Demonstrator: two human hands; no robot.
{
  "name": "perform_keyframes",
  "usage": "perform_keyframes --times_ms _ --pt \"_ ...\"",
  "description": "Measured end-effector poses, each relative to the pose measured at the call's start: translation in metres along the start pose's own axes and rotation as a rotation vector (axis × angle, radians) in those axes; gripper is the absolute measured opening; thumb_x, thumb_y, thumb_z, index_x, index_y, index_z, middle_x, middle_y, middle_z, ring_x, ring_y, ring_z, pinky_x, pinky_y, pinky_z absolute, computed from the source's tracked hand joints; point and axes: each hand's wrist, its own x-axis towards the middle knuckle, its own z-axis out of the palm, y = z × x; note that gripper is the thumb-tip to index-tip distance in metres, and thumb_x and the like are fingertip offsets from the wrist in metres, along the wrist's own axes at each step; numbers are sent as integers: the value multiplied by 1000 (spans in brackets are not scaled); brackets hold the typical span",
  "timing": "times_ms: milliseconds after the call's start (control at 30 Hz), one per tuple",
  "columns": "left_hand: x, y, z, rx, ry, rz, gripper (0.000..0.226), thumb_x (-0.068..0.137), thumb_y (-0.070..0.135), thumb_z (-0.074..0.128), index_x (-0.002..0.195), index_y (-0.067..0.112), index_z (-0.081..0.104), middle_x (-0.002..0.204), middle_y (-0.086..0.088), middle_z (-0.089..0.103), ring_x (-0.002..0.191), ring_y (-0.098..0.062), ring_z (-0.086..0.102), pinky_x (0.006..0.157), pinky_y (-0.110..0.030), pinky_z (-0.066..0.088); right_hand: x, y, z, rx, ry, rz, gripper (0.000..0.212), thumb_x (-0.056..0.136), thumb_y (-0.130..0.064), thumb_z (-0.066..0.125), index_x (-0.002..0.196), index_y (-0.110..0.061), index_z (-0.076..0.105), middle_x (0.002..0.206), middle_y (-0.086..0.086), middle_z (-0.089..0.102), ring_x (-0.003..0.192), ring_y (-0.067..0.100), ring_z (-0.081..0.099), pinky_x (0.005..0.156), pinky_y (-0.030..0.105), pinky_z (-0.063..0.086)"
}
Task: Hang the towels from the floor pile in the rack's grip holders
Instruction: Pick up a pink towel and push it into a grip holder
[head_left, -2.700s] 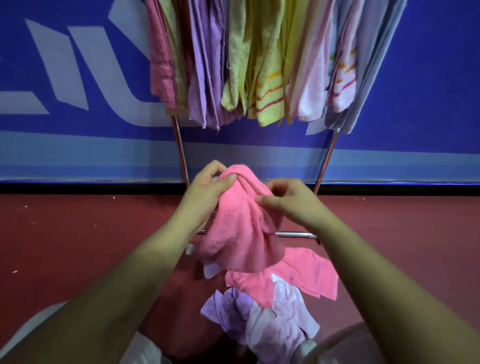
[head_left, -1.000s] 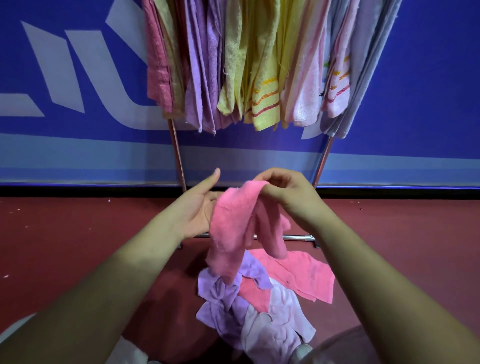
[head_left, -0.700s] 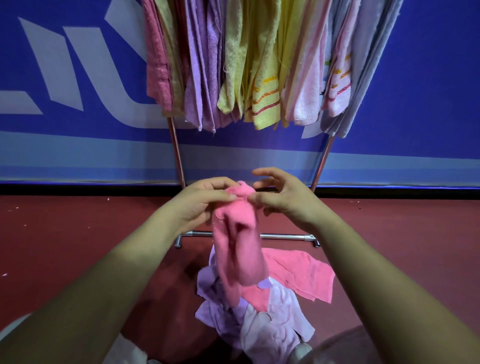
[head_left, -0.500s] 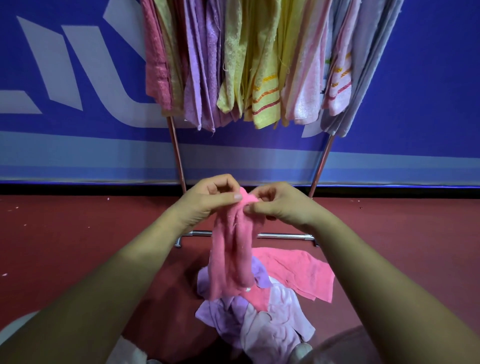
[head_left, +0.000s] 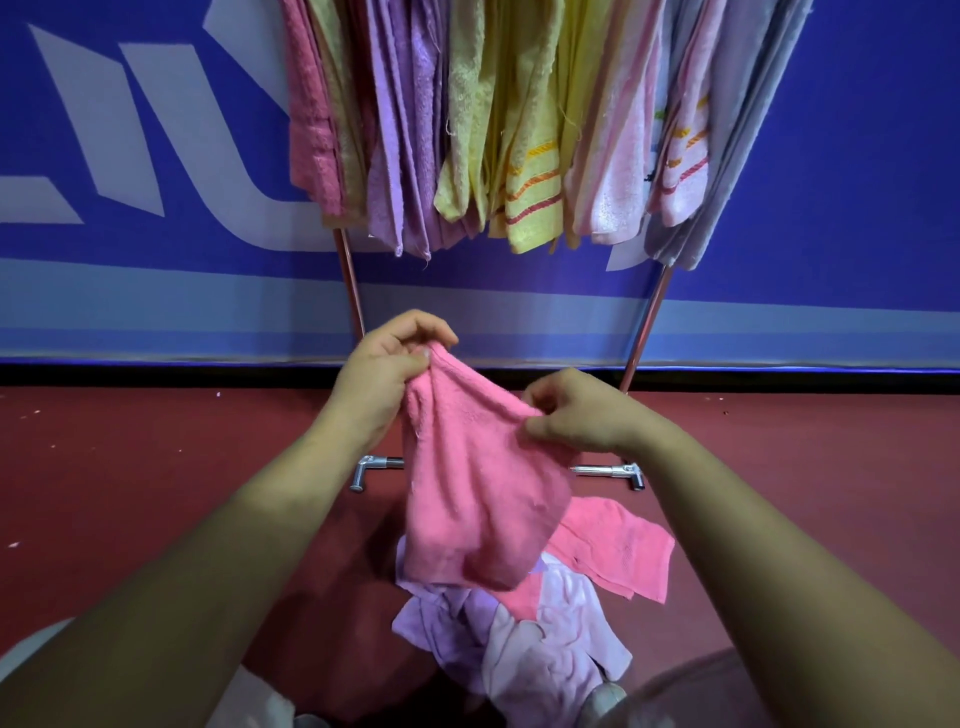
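Note:
A pink towel (head_left: 478, 493) hangs spread between my two hands above the floor pile. My left hand (head_left: 384, 369) pinches its upper left corner, raised higher. My right hand (head_left: 576, 413) pinches the top edge on the right. Below lies the floor pile (head_left: 524, 644) of lilac and pale pink towels, with another pink towel (head_left: 618, 551) flat at its right. The rack (head_left: 349, 280) stands behind, its upper part packed with several hanging towels (head_left: 524, 130) in pink, purple, yellow and grey. The grip holders are out of view above the frame.
The rack's chrome foot bar (head_left: 608, 471) lies on the red floor just behind the held towel. A blue wall with white lettering (head_left: 130, 130) closes off the back. My knees show at the bottom corners.
The pink towel was bunched between hands held close together; now my hands have moved apart and the towel is spread wider, with my left hand raised.

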Motion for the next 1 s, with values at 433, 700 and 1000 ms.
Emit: perform_keyframes --times_ms 433,700,1000 --pt "-6 -26 8 297 -173 30 36 90 51 56 114 25 56 106 16 64 102 -5 59 94 -23 45 -2 -23 0 951 247 -155 13 81 -3 70 77 -15 73 70 9 66 60 17 57 61 30 45" --pt "-5 -28 18 352 -112 79 24 88 41 62 93 18 65 78 -2 63 76 -11 53 71 -34 43 2 -19 10 968 232 -102 30 76 3 78 104 -7 70 92 17 70 83 27 62 75 39 53" --pt "-6 -21 17 71 9 -58 14 82 34 69 86 22 64 82 -4 62 79 -19 55 76 -39 45 2 -16 7 809 171 -139 12 92 -3 66 81 -6 64 71 5 56 64 11 49 65 20 45"
